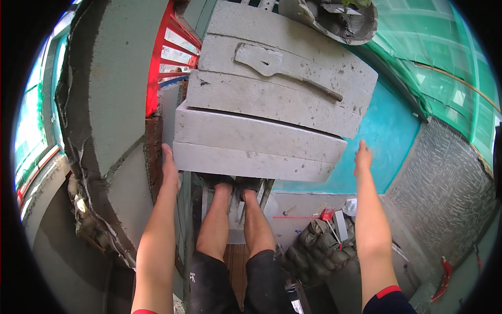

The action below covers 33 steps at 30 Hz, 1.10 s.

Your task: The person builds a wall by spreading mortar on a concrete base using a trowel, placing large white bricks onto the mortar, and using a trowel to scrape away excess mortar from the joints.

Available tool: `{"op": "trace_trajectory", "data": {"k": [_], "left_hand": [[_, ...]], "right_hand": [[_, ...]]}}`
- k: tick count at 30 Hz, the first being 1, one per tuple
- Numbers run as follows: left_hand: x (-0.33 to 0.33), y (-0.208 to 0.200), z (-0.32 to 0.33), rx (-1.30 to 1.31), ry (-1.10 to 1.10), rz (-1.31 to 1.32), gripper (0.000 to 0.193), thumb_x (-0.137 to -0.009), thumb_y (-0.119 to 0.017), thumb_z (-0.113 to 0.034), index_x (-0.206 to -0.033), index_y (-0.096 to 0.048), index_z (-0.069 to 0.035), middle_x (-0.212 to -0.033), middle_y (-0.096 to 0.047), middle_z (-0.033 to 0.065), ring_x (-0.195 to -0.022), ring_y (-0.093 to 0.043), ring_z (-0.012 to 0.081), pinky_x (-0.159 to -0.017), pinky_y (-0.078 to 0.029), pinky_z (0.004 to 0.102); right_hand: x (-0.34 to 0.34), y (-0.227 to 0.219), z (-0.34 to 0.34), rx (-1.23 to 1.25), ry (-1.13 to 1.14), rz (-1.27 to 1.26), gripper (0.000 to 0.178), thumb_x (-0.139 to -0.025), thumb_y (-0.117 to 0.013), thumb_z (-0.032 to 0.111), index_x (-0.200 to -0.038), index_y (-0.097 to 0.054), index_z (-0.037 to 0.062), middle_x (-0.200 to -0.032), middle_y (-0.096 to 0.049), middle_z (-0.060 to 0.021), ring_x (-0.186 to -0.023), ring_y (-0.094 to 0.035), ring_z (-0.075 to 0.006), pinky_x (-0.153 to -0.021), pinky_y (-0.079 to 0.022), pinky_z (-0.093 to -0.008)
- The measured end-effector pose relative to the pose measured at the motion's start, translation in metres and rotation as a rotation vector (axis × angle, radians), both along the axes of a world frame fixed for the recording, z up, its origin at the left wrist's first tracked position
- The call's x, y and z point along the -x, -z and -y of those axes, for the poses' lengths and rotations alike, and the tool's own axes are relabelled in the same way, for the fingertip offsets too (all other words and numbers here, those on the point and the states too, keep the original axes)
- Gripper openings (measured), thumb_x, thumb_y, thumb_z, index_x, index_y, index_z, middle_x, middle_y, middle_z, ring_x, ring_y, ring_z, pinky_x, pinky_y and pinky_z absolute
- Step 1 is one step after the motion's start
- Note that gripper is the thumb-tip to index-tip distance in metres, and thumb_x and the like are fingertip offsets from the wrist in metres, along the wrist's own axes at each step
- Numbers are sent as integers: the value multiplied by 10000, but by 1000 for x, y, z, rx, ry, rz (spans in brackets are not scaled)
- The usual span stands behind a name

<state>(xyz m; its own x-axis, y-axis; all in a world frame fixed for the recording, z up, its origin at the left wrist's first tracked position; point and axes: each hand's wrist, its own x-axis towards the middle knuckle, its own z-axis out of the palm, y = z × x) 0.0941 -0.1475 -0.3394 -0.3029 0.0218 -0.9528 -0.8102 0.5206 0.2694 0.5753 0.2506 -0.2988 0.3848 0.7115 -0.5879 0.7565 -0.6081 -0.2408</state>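
Pale grey concrete blocks (282, 99) lie side by side in front of me. The nearest block (256, 141) sits slightly apart from those behind, with a dark gap between. My left hand (171, 168) is beside its left end, fingers stretched out; I cannot tell whether the palm touches it. Off its right end, my right hand (363, 158) is held out with fingers extended, holding nothing and apart from the block. On the farther blocks lies a mortar-coated tool (261, 60) with a broad flat head and a long thin handle.
A mortar-caked bucket (370, 26) stands beyond the blocks. Red bars (157, 68) and a grey wall (120, 94) are at left. Green netting (444, 42) and a bright blue surface (389, 136) lie right. Below are several filled sacks (308, 256) and a red-handled tool (444, 280).
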Motion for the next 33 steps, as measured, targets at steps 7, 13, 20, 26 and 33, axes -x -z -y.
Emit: {"op": "trace_trajectory", "data": {"k": [7, 13, 20, 26, 33], "left_hand": [[19, 11, -2, -89, 464, -218, 894, -909, -440, -666, -1425, -364, 61, -1471, -400, 129, -1350, -358, 228, -1125, -219, 315], [12, -7, 1, 94, 386, -236, 831, -904, -504, -622, -1376, -443, 59, -1391, -486, 147, -1268, -441, 221, -1075, -291, 318], [-45, -112, 19, 84, 316, -282, 657, -907, -608, -450, -1324, -504, 48, -1294, -568, 158, -1188, -517, 234, -1035, -355, 333], [-86, -260, 60, 220, 124, -203, 613, -878, -644, -418, -1275, -551, 39, -1177, -624, 152, -1078, -573, 207, -952, -424, 331], [-114, -412, 139, 301, -248, -183, 574, -879, -624, -425, -1208, -572, 42, -1082, -621, 96, -958, -553, 194, -863, -414, 324]], "right_hand": [[-5, 47, 120, 422, 483, -495, 1085, -794, -409, 828, -1518, -173, 57, -1571, -194, -142, -1440, -182, -321, -1124, -162, -558], [24, 48, 143, 217, 437, -428, 1085, -755, -547, 786, -1524, -188, 109, -1567, -226, -105, -1406, -274, -329, -1120, -185, -559], [-44, -29, 149, 271, 393, -432, 727, -821, -648, 481, -1412, -424, 122, -1459, -393, -99, -1294, -406, -288, -1079, -283, -482], [-21, -180, 145, 192, 265, -153, 744, -766, -695, 478, -1326, -482, 35, -1390, -449, -164, -1281, -409, -296, -1050, -323, -453], [56, -338, 114, 86, -64, -483, 530, -904, -644, 344, -1264, -527, -27, -1223, -589, -97, -1113, -543, -200, -961, -404, -338]]}}
